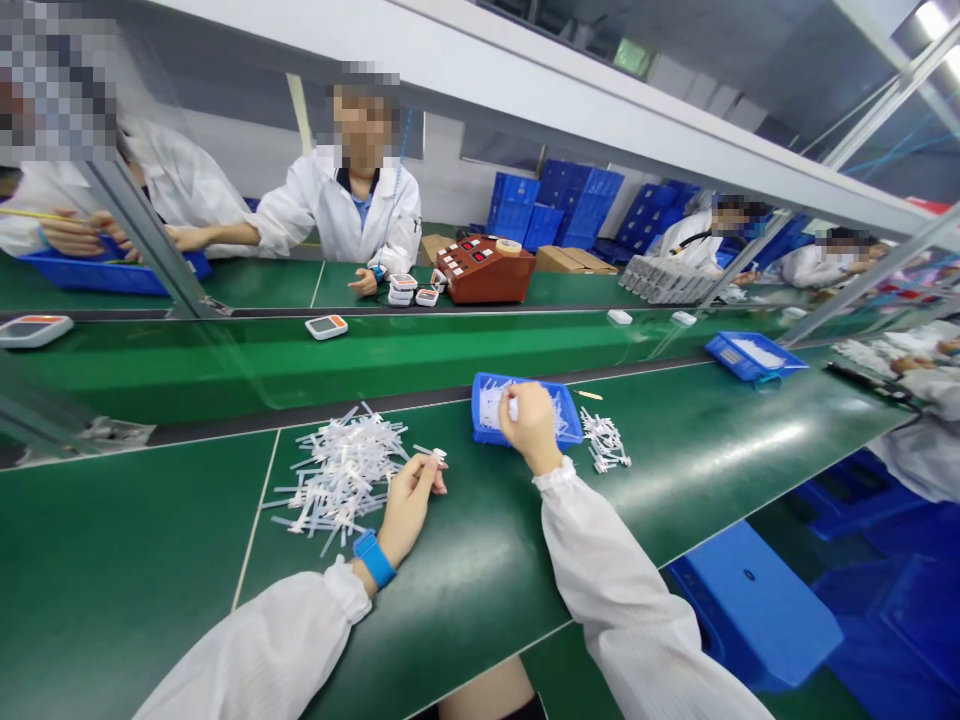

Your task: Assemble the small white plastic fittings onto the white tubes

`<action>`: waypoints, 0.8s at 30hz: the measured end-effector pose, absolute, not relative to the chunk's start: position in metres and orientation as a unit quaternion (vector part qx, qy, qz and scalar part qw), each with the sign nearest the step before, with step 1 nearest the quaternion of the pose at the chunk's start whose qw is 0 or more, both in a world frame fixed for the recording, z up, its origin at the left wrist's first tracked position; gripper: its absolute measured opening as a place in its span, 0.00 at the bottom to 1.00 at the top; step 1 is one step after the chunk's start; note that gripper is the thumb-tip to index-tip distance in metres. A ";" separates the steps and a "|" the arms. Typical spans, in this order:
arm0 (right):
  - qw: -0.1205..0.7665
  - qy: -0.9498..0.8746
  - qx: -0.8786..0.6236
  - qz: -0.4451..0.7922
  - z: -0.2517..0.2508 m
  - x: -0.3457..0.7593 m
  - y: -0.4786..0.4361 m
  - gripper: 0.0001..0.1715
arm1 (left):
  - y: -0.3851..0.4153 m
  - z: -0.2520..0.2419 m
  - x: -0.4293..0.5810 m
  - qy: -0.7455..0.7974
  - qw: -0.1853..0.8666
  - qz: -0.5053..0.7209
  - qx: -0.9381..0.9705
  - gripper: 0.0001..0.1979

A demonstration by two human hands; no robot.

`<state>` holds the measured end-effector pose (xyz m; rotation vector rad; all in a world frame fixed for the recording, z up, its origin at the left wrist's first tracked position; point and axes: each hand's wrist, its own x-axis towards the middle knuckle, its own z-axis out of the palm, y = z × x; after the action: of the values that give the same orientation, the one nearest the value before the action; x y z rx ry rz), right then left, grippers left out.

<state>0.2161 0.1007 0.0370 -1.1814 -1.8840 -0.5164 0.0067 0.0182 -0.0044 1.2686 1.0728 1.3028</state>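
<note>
In my left hand [409,500], at the fingertips, is a small white plastic piece [439,455] with a thin translucent strip sticking out. A blue wrist strap [374,558] circles that wrist. Left of it lies a big loose heap of white pieces with translucent strips [346,465]. My right hand [534,425] is over a blue tray [487,437] of small white and translucent parts. Its fingers are bent together, and what they hold, if anything, is hidden. Right of the tray sits a smaller group of similar pieces [604,440].
A green conveyor [450,350] runs behind the bench, carrying a white device with a screen [326,327]. Co-workers in white coats sit across it, near a red-brown control box [487,270]. Another blue tray [750,372] stands farther right. A blue stool [757,600] is below the bench.
</note>
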 end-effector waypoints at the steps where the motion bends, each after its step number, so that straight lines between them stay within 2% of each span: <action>1: 0.399 -0.726 -0.520 -0.208 0.038 0.226 0.106 0.08 | 0.018 -0.005 0.007 0.439 0.498 0.532 0.526 0.17; 7: 0.199 -0.719 -0.660 -0.089 0.025 0.255 0.122 0.11 | 0.019 -0.008 0.007 0.429 0.521 0.500 0.542 0.17; 11: 0.179 -0.704 -0.684 -0.064 0.017 0.253 0.125 0.13 | 0.018 -0.006 0.007 0.426 0.528 0.498 0.539 0.17; 18: 0.258 -0.712 -0.652 -0.047 0.017 0.256 0.126 0.10 | 0.017 -0.004 0.006 0.420 0.531 0.498 0.542 0.18; 21: 0.357 -0.682 -0.638 -0.006 0.017 0.261 0.128 0.11 | 0.017 -0.004 0.007 0.419 0.530 0.496 0.545 0.18; 24: 0.485 -0.636 -0.594 0.089 0.018 0.268 0.132 0.14 | 0.017 -0.005 0.007 0.417 0.533 0.492 0.547 0.18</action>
<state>0.2683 0.1318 0.0179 -1.4450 -1.5471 0.2155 0.0070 0.0174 -0.0048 1.3048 0.9951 1.1728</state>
